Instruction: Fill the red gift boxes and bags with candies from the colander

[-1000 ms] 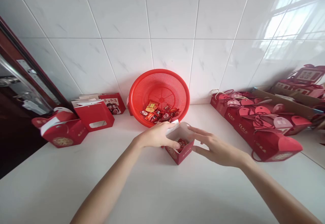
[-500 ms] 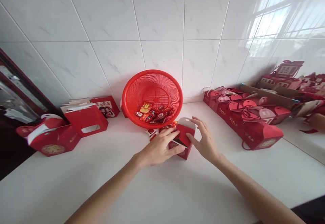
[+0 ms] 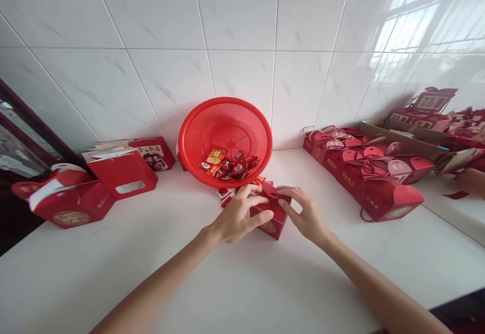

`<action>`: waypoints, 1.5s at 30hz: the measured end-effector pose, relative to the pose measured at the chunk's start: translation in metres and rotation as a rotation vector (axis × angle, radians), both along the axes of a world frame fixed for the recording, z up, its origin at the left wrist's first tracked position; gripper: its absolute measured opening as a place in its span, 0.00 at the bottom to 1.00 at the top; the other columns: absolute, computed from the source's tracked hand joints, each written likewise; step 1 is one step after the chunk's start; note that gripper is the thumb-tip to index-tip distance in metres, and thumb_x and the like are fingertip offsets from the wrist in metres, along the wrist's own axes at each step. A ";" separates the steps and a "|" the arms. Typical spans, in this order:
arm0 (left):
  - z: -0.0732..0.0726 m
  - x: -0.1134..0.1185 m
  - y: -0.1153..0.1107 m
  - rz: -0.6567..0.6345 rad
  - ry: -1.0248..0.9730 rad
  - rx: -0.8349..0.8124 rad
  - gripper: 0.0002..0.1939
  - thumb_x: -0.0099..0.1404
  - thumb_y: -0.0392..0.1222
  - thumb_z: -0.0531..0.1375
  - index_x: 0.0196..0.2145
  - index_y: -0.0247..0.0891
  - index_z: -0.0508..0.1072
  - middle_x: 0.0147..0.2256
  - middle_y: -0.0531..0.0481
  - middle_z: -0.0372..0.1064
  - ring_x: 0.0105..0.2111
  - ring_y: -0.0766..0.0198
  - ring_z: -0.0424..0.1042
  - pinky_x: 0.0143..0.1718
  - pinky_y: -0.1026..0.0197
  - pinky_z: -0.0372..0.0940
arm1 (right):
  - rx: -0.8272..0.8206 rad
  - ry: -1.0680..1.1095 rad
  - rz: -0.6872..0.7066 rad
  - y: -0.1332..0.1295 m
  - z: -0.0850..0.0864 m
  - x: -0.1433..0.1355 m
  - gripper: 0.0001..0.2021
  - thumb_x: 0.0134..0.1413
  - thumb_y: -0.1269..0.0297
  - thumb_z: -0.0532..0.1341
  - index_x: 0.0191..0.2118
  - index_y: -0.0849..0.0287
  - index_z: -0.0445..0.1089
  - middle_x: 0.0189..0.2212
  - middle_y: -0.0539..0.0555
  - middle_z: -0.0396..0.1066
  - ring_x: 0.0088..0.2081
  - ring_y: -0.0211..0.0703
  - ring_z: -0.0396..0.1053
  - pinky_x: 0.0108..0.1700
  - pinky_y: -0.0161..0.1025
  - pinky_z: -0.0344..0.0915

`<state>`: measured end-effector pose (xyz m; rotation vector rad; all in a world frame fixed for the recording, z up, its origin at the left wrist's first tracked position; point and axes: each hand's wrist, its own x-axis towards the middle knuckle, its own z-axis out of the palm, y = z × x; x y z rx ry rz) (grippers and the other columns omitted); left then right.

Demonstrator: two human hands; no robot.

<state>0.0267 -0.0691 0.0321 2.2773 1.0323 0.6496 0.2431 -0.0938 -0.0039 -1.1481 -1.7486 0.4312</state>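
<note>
A small red gift box (image 3: 278,219) stands on the white table, its top flaps folded inward. My left hand (image 3: 242,212) lies along the box's left side and top, thumb at the front edge, fingers on the flaps. From the right, my right hand (image 3: 303,211) grips the upper flaps between its fingers and thumb. Just behind the box, a red plastic basket (image 3: 227,109) leans against the wall with wrapped candies (image 3: 238,167) in its lower part. More packets (image 3: 223,195) lie under its front rim.
Several closed red boxes (image 3: 348,180) with cords stand in rows at the right, beside a cardboard carton (image 3: 397,142). On the left are an open red box (image 3: 79,205) and red bags (image 3: 123,172). A tiled wall (image 3: 242,15) rises behind.
The box's rear flap, upright before, is now folded down over the top. My right hand has moved with it, and my left hand remains at the box. The view has shifted slightly.
</note>
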 end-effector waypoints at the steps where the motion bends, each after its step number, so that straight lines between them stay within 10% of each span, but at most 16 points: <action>1: -0.001 0.000 0.001 0.012 -0.027 -0.004 0.27 0.68 0.62 0.58 0.53 0.39 0.77 0.58 0.41 0.65 0.60 0.47 0.65 0.62 0.47 0.62 | 0.006 0.001 0.005 -0.001 0.000 0.000 0.10 0.66 0.62 0.58 0.47 0.53 0.75 0.48 0.59 0.78 0.53 0.53 0.73 0.55 0.54 0.70; 14: -0.032 0.008 0.004 0.177 -0.226 0.099 0.17 0.67 0.51 0.63 0.50 0.43 0.71 0.47 0.46 0.71 0.51 0.54 0.72 0.54 0.51 0.68 | 0.194 -0.067 0.145 -0.007 -0.010 -0.007 0.07 0.68 0.65 0.58 0.45 0.53 0.75 0.48 0.58 0.77 0.51 0.50 0.74 0.50 0.48 0.74; 26: -0.023 0.014 0.001 0.254 -0.266 -0.163 0.08 0.64 0.45 0.59 0.41 0.43 0.70 0.45 0.49 0.72 0.46 0.56 0.72 0.48 0.54 0.68 | 0.108 -0.248 0.171 -0.015 -0.004 -0.006 0.25 0.60 0.47 0.64 0.56 0.58 0.69 0.61 0.66 0.66 0.61 0.59 0.65 0.59 0.56 0.68; 45: -0.046 0.018 -0.018 0.102 -0.522 -0.331 0.13 0.68 0.52 0.57 0.45 0.42 0.66 0.48 0.46 0.69 0.50 0.53 0.69 0.51 0.52 0.66 | -0.155 -0.373 0.189 0.002 0.036 0.013 0.05 0.59 0.71 0.63 0.36 0.56 0.76 0.52 0.60 0.75 0.53 0.53 0.73 0.56 0.50 0.69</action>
